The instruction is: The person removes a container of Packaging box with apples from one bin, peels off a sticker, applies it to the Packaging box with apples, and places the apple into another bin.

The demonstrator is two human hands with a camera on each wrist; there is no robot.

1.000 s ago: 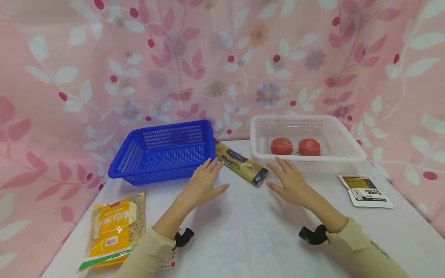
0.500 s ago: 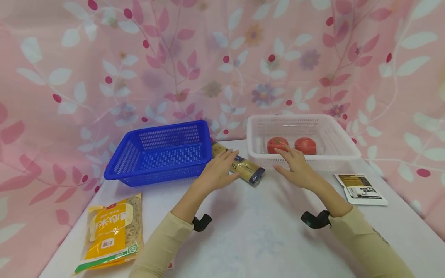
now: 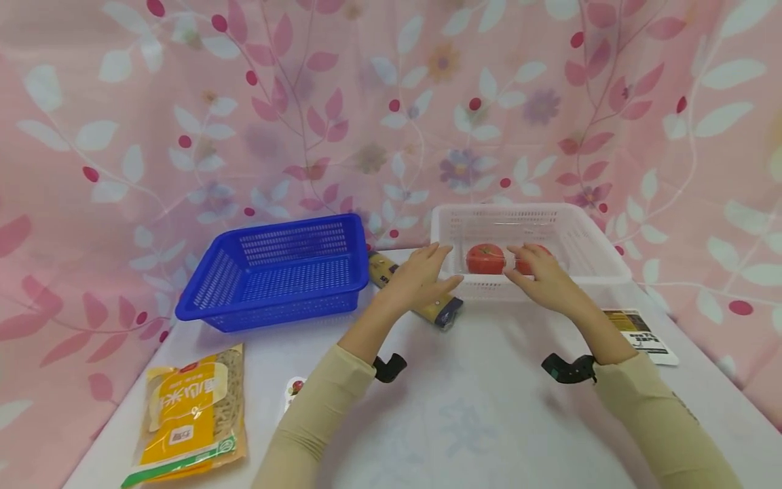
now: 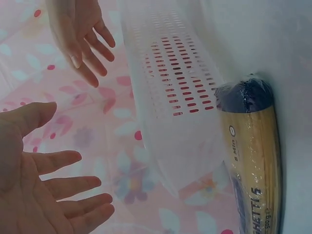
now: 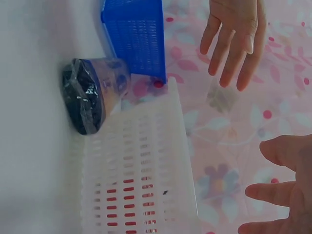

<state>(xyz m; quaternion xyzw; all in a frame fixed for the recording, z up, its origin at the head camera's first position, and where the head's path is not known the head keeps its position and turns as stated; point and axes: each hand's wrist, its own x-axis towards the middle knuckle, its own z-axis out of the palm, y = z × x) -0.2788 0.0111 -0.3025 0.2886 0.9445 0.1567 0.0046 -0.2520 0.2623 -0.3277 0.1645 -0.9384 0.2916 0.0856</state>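
Note:
My left hand (image 3: 415, 278) hovers above the spaghetti packet (image 3: 442, 312), near the left front corner of the white basket (image 3: 586, 280). Its fingers are straight and spread, holding nothing. In front of the same basket, my right hand (image 3: 546, 282) is also spread and bare. Two red tomatoes (image 3: 485, 259) lie inside, with something clear and shiny around them; my right fingers partly cover one. The left wrist view shows the packet's dark end (image 4: 246, 96) beside the basket's slotted wall (image 4: 178, 73). Both palms face inward there.
A blue basket (image 3: 275, 314) stands at the back left. Nearer, a yellow bag of noodles (image 3: 189, 414) lies on the white table. A small flat pouch (image 3: 650, 343) is at the right, partly behind my right forearm. My left sleeve mostly hides a white-and-red item (image 3: 296, 387).
My left hand has moved right and forward, from beside the blue basket to over the spaghetti packet. My right hand has moved forward and right to the white basket's front. The objects stay in place.

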